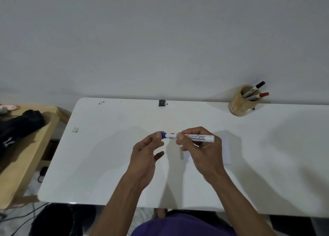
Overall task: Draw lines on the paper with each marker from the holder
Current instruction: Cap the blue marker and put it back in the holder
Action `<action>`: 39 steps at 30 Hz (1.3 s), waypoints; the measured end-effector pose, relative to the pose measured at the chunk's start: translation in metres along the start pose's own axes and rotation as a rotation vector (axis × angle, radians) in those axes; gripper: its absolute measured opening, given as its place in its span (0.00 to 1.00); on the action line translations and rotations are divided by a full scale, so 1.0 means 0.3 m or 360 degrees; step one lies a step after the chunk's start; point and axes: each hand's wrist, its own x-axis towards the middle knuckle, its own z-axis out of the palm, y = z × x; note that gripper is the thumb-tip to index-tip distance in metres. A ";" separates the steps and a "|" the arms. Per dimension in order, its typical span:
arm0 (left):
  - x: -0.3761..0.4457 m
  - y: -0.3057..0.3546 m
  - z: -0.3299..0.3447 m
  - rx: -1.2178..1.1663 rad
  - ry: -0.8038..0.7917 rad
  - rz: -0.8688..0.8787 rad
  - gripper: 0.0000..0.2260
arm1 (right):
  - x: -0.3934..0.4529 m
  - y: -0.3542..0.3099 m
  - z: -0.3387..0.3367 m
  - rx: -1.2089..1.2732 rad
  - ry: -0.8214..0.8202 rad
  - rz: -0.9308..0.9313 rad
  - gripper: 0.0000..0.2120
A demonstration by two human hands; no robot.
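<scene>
My right hand [199,146] pinches the barrel of the blue marker [188,137], held level above the middle of the table [106,164]. My left hand [147,150] closes finger and thumb on its blue cap [164,135]. The paper [226,150] lies under my right hand, largely hidden by it. At the far edge toward the right corner stands the holder [240,104], with a black marker [254,89] and a red marker [258,96]. A small black object [161,102] sits mid-far edge.

White table [106,164] against a wall. A sheet of paper [226,146] lies at centre; a wooden holder [240,105] stands at two o'clock, a small black object [161,102] at twelve.
</scene>
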 end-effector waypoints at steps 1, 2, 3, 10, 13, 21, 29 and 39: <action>-0.010 0.000 -0.004 -0.0009 -0.0020 -0.0001 0.09 | -0.011 -0.001 0.006 0.0012 0.0005 0.0005 0.04; -0.018 -0.001 -0.008 -0.0015 -0.0035 0.0002 0.09 | -0.022 -0.001 0.011 0.0026 0.0016 0.0009 0.04; -0.025 -0.001 -0.013 -0.0019 -0.0047 0.0007 0.09 | -0.033 -0.002 0.017 0.0043 0.0031 0.0016 0.04; -0.054 -0.014 -0.038 -0.0060 -0.0139 0.0071 0.08 | -0.102 0.006 0.026 0.0214 0.0071 0.0119 0.06; -0.059 -0.009 -0.032 -0.0081 -0.0132 0.0159 0.07 | -0.104 -0.007 -0.013 0.0293 0.0210 0.0127 0.14; -0.069 0.039 0.146 0.0398 -0.0066 0.0611 0.04 | -0.040 -0.008 -0.136 -0.1149 0.0149 -0.0853 0.10; -0.001 0.029 0.471 0.0782 -0.0211 0.0699 0.06 | 0.063 -0.031 -0.407 -0.0962 0.0200 -0.0643 0.22; 0.325 -0.113 0.893 0.1325 0.0053 0.0686 0.22 | 0.486 -0.109 -0.839 -0.0563 0.0564 -0.0584 0.27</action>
